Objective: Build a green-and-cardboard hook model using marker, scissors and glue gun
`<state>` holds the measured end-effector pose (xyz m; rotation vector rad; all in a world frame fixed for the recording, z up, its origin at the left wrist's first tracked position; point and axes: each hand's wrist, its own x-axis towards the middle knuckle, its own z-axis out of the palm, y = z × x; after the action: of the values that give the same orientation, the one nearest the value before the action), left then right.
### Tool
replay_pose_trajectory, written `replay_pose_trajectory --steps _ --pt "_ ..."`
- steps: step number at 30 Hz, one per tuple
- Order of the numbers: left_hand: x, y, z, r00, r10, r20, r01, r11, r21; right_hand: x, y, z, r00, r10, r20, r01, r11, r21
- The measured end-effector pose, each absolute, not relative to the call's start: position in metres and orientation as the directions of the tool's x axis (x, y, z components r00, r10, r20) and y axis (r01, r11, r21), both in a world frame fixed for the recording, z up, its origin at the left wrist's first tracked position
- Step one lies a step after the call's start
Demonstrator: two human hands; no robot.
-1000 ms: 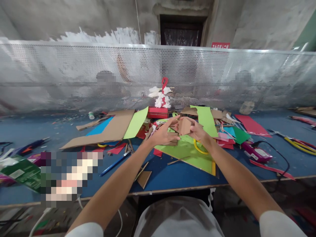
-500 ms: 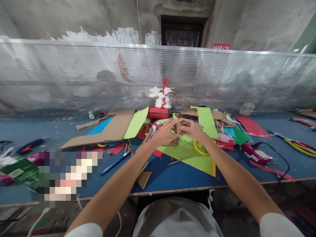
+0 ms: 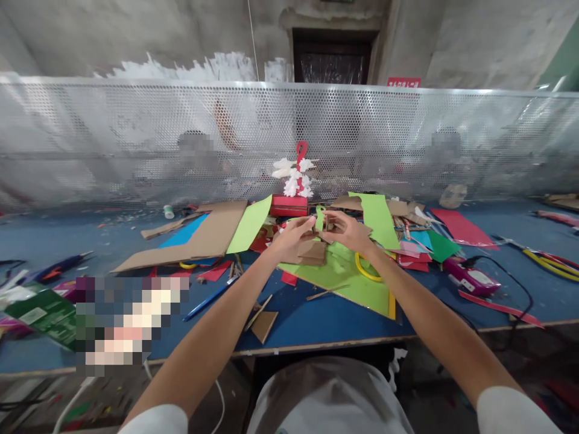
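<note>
My left hand (image 3: 293,239) and my right hand (image 3: 347,231) face each other over the middle of the bench, fingers curled. Between them is a small brown cardboard piece, mostly covered by the fingers, that both hands appear to grip at its sides. A light green paper strip with a hooked top (image 3: 320,211) shows upright between the hands; whether it is joined to the cardboard I cannot tell. Just below my left hand a folded cardboard piece (image 3: 312,253) lies on a lime green sheet (image 3: 348,283). Yellow-handled scissors (image 3: 367,271) rest partly under my right wrist.
Behind my hands stands a red box (image 3: 289,206) bearing a red hook with white flower-like pieces (image 3: 297,181). Large cardboard (image 3: 217,232) lies left. A blue pen (image 3: 208,301), a purple device with a cord (image 3: 470,277) and yellow-handled pliers (image 3: 547,263) surround. A perforated metal screen (image 3: 136,138) closes the back.
My hands have drawn slightly apart and the fingers have shifted, so the green hooked strip shows more between them. The folded cardboard below my left hand is more exposed.
</note>
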<state>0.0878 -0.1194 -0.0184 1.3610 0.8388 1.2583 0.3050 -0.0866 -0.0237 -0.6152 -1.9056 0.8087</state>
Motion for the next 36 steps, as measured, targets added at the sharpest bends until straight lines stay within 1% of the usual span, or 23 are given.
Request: replay_pose_trajectory --steps 2,5,8,11,15,17,20,21,22,24,26,28,29,31,33,36 --pt "0.089 -0.121 -0.018 0.262 0.95 0.167 -0.175 -0.124 0.977 0.302 -0.09 -0.024 -0.452 0.669 0.59 0.144 0.708 -0.691" --pt "0.09 -0.123 -0.016 0.294 0.949 0.111 -0.149 -0.07 0.986 0.296 -0.098 -0.022 -0.491 0.628 0.604 0.194 0.754 -0.627" --pt "0.09 -0.125 -0.016 0.3 0.947 0.109 -0.141 -0.069 0.988 0.293 -0.103 -0.019 -0.508 0.596 0.622 0.224 0.788 -0.573" --pt "0.091 -0.128 -0.016 0.289 0.95 0.117 -0.139 -0.079 0.987 0.292 -0.105 -0.017 -0.514 0.58 0.632 0.233 0.804 -0.547" --pt "0.093 -0.134 -0.012 0.251 0.963 0.098 -0.107 -0.073 0.992 0.291 -0.105 -0.018 -0.505 0.608 0.613 0.26 0.784 -0.563" --pt "0.094 -0.137 -0.009 0.233 0.969 0.083 -0.07 -0.069 0.995 0.29 -0.106 -0.018 -0.503 0.637 0.584 0.237 0.751 -0.616" --pt "0.092 -0.137 -0.008 0.21 0.976 0.061 0.019 -0.066 0.998 0.29 -0.107 -0.015 -0.501 0.67 0.548 0.145 0.69 -0.709" --pt "0.091 -0.136 -0.009 0.193 0.978 0.081 0.064 -0.095 0.993 0.29 -0.107 -0.013 -0.49 0.686 0.537 0.112 0.661 -0.742" --pt "0.089 -0.135 -0.01 0.176 0.975 0.135 0.118 -0.157 0.98 0.291 -0.107 -0.012 -0.473 0.711 0.52 0.079 0.622 -0.779" --pt "0.086 -0.133 -0.012 0.186 0.927 0.326 0.241 -0.365 0.9 0.294 -0.108 -0.009 -0.431 0.779 0.455 -0.001 0.504 -0.864" --pt "0.083 -0.132 -0.013 0.296 0.802 0.519 0.328 -0.595 0.734 0.296 -0.109 -0.008 -0.417 0.833 0.363 -0.09 0.36 -0.929" --pt "0.083 -0.133 -0.012 0.432 0.673 0.6 0.359 -0.739 0.57 0.297 -0.108 -0.009 -0.438 0.849 0.295 -0.165 0.246 -0.955" --pt "0.083 -0.133 -0.011 0.475 0.632 0.613 0.372 -0.775 0.51 0.297 -0.108 -0.009 -0.458 0.846 0.274 -0.192 0.207 -0.959" --pt "0.084 -0.134 -0.009 0.506 0.597 0.622 0.403 -0.801 0.442 0.297 -0.106 -0.011 -0.5 0.829 0.25 -0.229 0.152 -0.961" --pt "0.085 -0.133 -0.008 0.498 0.597 0.629 0.421 -0.8 0.427 0.296 -0.104 -0.013 -0.526 0.816 0.24 -0.249 0.122 -0.961" --pt "0.085 -0.132 -0.009 0.488 0.607 0.627 0.403 -0.794 0.455 0.296 -0.103 -0.014 -0.542 0.81 0.226 -0.245 0.105 -0.964"
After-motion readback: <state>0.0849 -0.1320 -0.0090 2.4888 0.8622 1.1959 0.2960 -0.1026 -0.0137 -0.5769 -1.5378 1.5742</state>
